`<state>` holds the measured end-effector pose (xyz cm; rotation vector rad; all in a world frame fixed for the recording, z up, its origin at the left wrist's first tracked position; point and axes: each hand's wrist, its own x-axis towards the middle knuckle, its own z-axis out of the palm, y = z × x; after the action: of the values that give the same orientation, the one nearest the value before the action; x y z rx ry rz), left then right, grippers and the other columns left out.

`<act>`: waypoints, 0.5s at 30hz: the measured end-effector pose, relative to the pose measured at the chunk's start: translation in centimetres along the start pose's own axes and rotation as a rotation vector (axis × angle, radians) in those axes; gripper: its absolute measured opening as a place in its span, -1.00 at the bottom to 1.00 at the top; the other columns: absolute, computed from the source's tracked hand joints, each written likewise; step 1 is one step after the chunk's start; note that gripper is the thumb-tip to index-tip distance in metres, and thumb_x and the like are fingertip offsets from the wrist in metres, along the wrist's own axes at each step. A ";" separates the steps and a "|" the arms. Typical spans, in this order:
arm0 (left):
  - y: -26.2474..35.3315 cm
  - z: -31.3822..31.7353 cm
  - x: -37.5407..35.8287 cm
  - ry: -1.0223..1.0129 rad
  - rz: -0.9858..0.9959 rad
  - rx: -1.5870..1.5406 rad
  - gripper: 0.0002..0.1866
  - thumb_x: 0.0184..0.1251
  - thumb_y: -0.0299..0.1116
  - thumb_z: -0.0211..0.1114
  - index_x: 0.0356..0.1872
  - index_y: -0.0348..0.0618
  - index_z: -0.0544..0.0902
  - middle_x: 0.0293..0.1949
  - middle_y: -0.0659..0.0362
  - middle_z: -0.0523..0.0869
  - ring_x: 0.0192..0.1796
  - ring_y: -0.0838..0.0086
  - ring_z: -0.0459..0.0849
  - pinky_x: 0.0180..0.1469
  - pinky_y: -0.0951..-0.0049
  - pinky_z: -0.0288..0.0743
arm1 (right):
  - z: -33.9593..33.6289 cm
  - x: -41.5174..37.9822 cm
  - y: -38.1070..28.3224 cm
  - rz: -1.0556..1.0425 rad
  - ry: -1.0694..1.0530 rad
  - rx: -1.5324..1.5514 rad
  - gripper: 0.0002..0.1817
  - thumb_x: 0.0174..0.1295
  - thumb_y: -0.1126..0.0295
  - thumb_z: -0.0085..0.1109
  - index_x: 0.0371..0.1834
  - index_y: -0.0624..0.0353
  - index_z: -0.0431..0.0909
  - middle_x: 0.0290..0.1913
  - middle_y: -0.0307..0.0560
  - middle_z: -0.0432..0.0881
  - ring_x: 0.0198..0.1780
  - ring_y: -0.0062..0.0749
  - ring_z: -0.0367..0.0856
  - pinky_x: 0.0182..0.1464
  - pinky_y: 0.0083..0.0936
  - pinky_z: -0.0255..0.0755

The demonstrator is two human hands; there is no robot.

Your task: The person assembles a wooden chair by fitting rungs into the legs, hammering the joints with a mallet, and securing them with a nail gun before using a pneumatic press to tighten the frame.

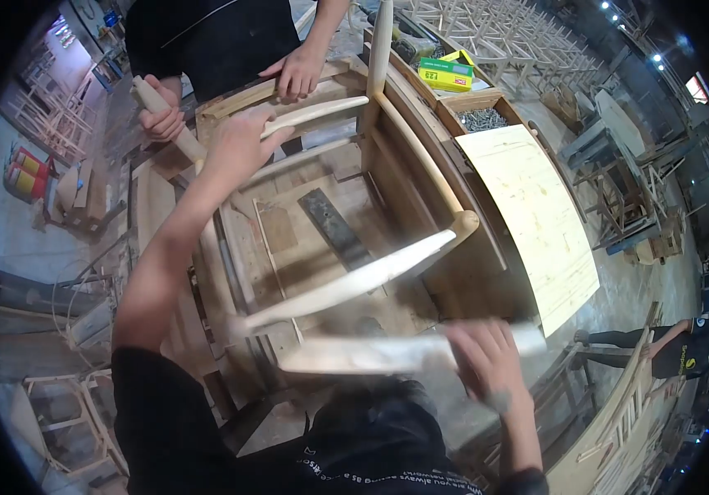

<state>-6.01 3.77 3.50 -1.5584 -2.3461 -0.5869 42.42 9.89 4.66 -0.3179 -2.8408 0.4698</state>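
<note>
A pale wooden chair frame [429,157] lies in the wooden workbench [387,305]. My left hand [239,153] is closed around the frame's far curved rail [313,115], near its left end. A second curved rail [363,276] spans the near side. Closer to my body, my right hand [486,359] grips a long pale wooden slat [371,353] toward its right end. Motion blurs both hand and slat. Across the bench, another person's hand [163,115] holds a turned chair leg [177,136], while their other hand [301,73] rests on the bench's far wooden edge.
On the right, a thin plywood sheet [532,214] lies beside a tray of metal fasteners [484,120]. A green-and-yellow box [445,74] stands behind it. A dark metal bar [334,227] lies inside the bench. Another person [685,346] is at far right.
</note>
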 end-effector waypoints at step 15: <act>11.9 -1.9 -21.0 -0.542 -0.283 -0.282 -0.39 0.21 -0.02 0.50 0.16 -0.22 0.60 0.00 -0.11 0.74 0.09 -0.05 0.70 0.12 0.10 0.56 | 12.1 13.0 7.2 -0.406 -0.028 0.168 -0.58 0.34 0.23 0.24 0.23 0.09 0.52 0.00 -0.05 0.60 0.11 -0.10 0.59 0.15 -0.19 0.37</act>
<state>13.13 -10.16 -1.60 -1.6783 -3.0382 -0.6406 28.08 16.34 -6.23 0.2933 -2.7623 0.6194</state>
